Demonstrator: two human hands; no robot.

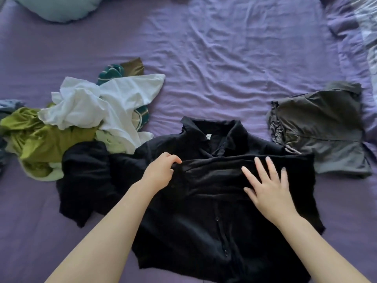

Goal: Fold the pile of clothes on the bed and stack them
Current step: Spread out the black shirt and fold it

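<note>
A black collared button shirt (204,231) lies spread on the purple bed sheet (224,58) in front of me, its right sleeve folded across the chest. My left hand (161,170) pinches the edge of that folded sleeve near the middle of the shirt. My right hand (265,186) lies flat on the folded part with its fingers spread. An unfolded pile (81,119) of white, olive-green and striped clothes sits to the left. A folded grey garment (320,129) rests on the right.
A pale blue pillow (59,7) lies at the far left top. A purple pillow and patterned bedding (359,37) run along the right edge. Bluish cloth (8,107) peeks in at the left edge.
</note>
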